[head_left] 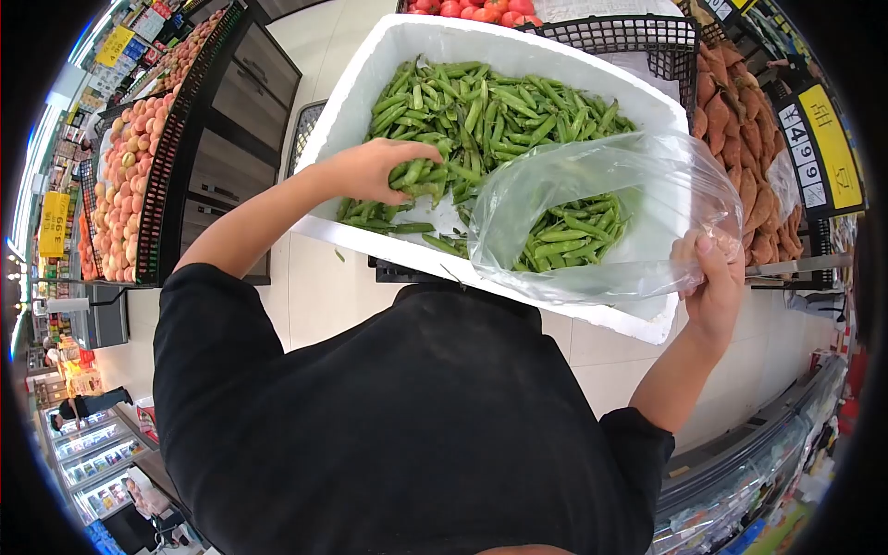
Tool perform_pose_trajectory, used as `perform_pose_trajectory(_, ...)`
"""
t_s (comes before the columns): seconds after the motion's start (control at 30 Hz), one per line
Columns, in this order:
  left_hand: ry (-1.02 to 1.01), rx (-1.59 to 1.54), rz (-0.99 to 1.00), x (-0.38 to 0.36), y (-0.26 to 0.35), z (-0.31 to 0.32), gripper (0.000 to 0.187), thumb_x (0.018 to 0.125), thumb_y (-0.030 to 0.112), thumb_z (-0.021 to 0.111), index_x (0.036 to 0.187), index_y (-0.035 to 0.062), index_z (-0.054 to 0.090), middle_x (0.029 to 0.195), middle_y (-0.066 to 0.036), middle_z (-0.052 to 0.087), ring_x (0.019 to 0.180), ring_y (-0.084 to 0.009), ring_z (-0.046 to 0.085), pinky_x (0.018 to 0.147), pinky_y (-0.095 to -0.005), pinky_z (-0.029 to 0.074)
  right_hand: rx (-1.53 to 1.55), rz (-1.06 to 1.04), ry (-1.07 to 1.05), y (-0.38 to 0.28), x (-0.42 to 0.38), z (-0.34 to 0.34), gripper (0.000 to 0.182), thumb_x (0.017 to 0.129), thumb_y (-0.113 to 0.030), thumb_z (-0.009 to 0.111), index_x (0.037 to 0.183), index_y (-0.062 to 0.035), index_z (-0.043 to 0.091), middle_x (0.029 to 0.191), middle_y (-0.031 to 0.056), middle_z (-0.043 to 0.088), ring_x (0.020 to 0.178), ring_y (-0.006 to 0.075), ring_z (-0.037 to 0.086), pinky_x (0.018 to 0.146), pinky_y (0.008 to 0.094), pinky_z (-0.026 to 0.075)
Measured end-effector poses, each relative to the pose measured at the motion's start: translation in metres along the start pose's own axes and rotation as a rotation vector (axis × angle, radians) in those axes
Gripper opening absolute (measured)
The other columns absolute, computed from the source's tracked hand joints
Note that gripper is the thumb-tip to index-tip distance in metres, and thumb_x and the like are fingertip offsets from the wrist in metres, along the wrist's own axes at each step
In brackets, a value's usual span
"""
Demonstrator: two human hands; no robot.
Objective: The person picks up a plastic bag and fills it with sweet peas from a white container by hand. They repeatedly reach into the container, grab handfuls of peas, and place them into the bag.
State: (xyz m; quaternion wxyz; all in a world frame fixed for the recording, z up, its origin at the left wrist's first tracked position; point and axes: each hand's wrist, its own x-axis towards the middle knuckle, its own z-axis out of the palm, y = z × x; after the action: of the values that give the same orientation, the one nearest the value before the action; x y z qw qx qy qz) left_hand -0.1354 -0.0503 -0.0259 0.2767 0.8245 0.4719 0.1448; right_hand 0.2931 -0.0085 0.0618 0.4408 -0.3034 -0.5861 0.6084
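Green pea pods lie heaped in a white foam box. At the box's left part, my left hand has its fingers curled round several pods. On the right, my right hand pinches the edge of a clear plastic bag. The bag's wide mouth faces the heap, and it rests over the right part of the box. More pods show through the bag in its lower part.
Left of the box stands a rack of peaches. Red tomatoes are beyond it, and sweet potatoes with a yellow price sign are at the right. A black crate touches the far side. A distant person stands at lower left.
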Motion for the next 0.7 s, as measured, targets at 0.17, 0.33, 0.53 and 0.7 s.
perform_pose_trajectory(0.17, 0.151, -0.01, -0.136, -0.004, 0.021, -0.031, 0.065, 0.068, 0.004, 0.074, 0.126, 0.0116, 0.047, 0.12, -0.013, 0.059, 0.106, -0.0299, 0.06, 0.094, -0.0359, 0.047, 0.004, -0.03, -0.138, 0.001, 0.009, 0.0, 0.025, 0.095, -0.012, 0.049, 0.071, -0.0064, 0.045, 0.054, 0.0001, 0.039, 0.043, 0.0078, 0.033, 0.041, 0.0238, 0.026)
perform_pose_trajectory(0.33, 0.377, -0.056, -0.045, 0.001, 0.024, -0.053, 0.07, 0.068, 0.005, 0.075, 0.13, 0.0133, 0.043, 0.118, -0.009, 0.059, 0.103, -0.0225, 0.06, 0.094, -0.0344, 0.046, -0.028, 0.012, 0.056, 0.002, 0.015, 0.01, 0.029, 0.094, -0.013, 0.05, 0.067, -0.0068, 0.044, 0.054, -0.0006, 0.039, 0.043, 0.0072, 0.034, 0.04, 0.0227, 0.027)
perform_pose_trajectory(0.53, 0.629, -0.148, 0.205, 0.033, 0.059, -0.092, 0.074, 0.068, 0.004, 0.077, 0.132, 0.0078, 0.04, 0.123, -0.008, 0.05, 0.114, -0.0158, 0.048, 0.099, -0.031, 0.04, -0.084, 0.047, 0.069, 0.009, 0.026, 0.003, 0.028, 0.09, -0.019, 0.06, 0.065, -0.0082, 0.053, 0.054, -0.0031, 0.047, 0.041, 0.0046, 0.041, 0.038, 0.02, 0.032)
perform_pose_trajectory(0.7, 0.651, -0.201, 0.397, 0.073, 0.115, -0.114, 0.073, 0.074, 0.004, 0.073, 0.136, 0.0063, 0.035, 0.113, -0.009, 0.052, 0.096, -0.0132, 0.055, 0.079, -0.0284, 0.049, -0.062, 0.159, -0.043, 0.009, 0.036, 0.015, 0.032, 0.091, -0.024, 0.058, 0.064, -0.0101, 0.049, 0.055, -0.0035, 0.044, 0.042, 0.0044, 0.041, 0.039, 0.0201, 0.031)
